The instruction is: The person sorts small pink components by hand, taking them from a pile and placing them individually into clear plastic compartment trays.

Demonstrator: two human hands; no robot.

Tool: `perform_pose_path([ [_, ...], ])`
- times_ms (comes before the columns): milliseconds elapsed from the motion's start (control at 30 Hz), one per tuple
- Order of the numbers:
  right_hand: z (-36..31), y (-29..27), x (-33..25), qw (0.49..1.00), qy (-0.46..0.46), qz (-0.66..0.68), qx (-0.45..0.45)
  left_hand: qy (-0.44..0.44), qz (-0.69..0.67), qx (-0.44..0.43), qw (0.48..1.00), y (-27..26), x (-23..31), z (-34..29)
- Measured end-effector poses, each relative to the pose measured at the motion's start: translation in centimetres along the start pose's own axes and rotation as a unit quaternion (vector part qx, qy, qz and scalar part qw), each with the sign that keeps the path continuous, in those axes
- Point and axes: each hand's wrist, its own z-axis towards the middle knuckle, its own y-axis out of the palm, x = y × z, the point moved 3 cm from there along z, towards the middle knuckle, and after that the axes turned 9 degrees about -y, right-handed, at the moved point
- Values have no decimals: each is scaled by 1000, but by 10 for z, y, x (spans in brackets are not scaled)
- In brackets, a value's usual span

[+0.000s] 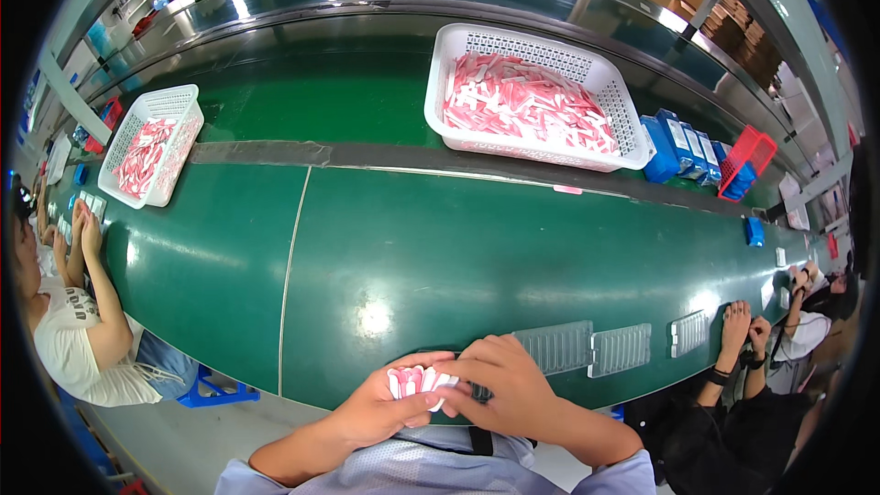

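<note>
Green and glossy, the conveyor belt (385,247) carries everything in view. At its near edge the person's left hand (380,408) grips a small bunch of pink-and-white packets (417,380), fingers curled under them and thumb closed along the top. The right hand (500,376) meets it from the other side, its fingertips bent down onto the same bunch, so both hands are clasped on the packets just above the belt's near edge, close to the person's chest.

Just beside the right hand, along that same near edge, lie three clear plastic blister trays (587,348) in a row, running toward the right.

Well apart, toward the far edge of the belt, stands a large white basket (632,124) heaped with more pink-and-white packets. Right of it sit several blue boxes (683,147) packed side by side, and next to them a small red basket (752,156). A smaller white basket (151,110), also holding pink packets, stands near the far left corner.

Other people sit at the belt: one at the left edge with both hands (82,229) resting on it, and two at the right edge, one with hands (742,325) raised together.
</note>
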Motion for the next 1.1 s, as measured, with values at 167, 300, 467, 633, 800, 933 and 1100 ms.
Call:
perform_pose_path([
  [167,0,3,13,992,50,99,-52,0,104,30,994,3,7,-4],
  [300,-5,5,10,998,11,58,-13,-16,106,25,994,-3,4,-1],
  [467,-9,-4,5,991,-128,-26,28,-32,77,42,996,-10,7,-3],
  [633,-8,-16,-6,955,-280,-94,-13,-53,154,-35,986,-12,5,-3],
  [800,-8,-12,7,994,43,101,-23,70,216,89,970,-4,10,-5],
  [933,-12,-9,8,970,126,206,-8,111,278,105,948,2,10,-5],
  [1100,-9,-5,6,965,151,215,-13,76,241,74,965,5,11,-3],
])
